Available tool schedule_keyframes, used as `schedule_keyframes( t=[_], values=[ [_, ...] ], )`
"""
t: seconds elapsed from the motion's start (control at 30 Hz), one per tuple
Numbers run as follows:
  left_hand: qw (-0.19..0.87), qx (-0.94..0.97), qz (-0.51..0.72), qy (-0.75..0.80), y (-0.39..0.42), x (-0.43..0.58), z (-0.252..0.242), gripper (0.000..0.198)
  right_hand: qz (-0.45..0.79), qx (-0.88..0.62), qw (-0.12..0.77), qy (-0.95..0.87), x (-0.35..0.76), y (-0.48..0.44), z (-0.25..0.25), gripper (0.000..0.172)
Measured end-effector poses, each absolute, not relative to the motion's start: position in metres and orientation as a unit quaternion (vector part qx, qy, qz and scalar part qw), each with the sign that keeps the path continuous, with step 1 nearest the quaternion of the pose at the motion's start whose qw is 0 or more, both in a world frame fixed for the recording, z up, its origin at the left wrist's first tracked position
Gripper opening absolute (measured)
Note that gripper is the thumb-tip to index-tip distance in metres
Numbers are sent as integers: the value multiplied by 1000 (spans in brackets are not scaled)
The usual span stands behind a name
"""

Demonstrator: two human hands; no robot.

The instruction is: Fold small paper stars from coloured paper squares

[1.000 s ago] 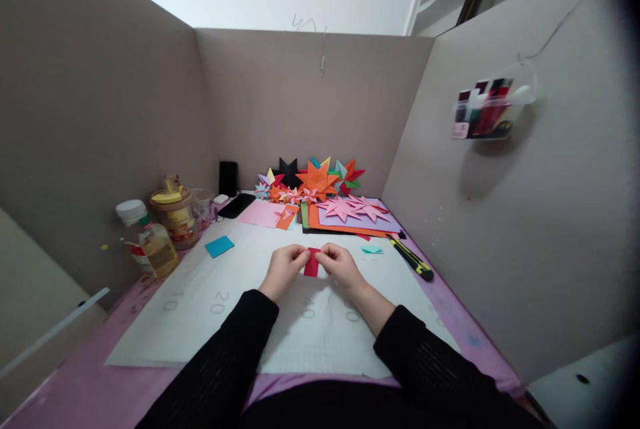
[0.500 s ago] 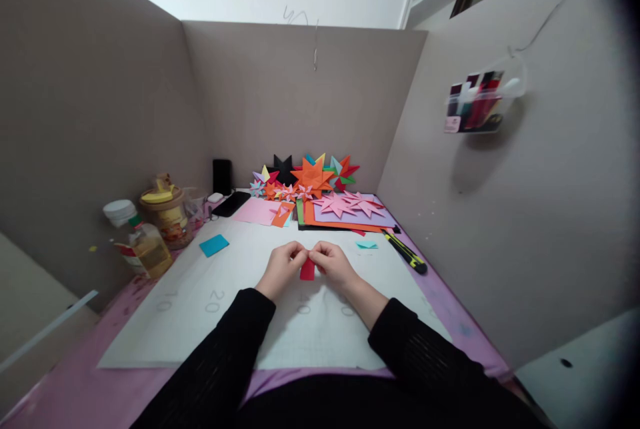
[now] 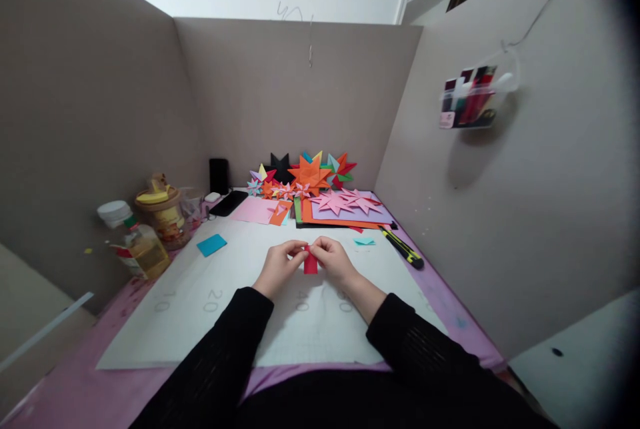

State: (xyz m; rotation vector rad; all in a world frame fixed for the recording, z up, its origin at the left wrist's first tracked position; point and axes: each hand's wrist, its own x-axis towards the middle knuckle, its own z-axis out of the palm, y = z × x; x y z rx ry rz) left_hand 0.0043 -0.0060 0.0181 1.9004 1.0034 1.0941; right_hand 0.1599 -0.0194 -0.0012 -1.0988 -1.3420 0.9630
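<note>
A small red piece of paper is pinched between my two hands above the white sheet. My left hand grips its upper left side with thumb and fingertips. From the other side, my right hand holds the upper right part, its thumb pressed to the paper. The lower part of the red paper hangs free below the fingertips; its top edge is partly covered by them. A folded mint-green paper lies beyond my right hand, and a blue paper rectangle rests to the left.
Folded paper stars stand at the back, behind stacked coloured sheets. A yellow-black utility knife lies on the right. At left are a glue bottle, a tub and a dark phone. Grey partitions enclose the table.
The fingers have shifted slightly on the red paper; more of its upper part shows between them, and the hands are a little further apart. The whole view has moved slightly.
</note>
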Motion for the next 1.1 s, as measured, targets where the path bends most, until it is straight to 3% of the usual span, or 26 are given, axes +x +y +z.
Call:
schedule_keyframes(
  t=[0.3,0.6,0.93,1.1],
  values=[
    [349,751,402,390,-4,4,19,22,378,-474,514,-607,158,-23,3,16],
    [408,680,445,417,2,5,11,22,383,-463,539,-591,156,-21,1,17],
    [294,758,420,403,-4,8,16,18,323,-497,476,-649,153,-22,2,17],
    [317,685,482,445,4,5,13,18,301,-487,495,-653,148,-21,3,14]
  ],
)
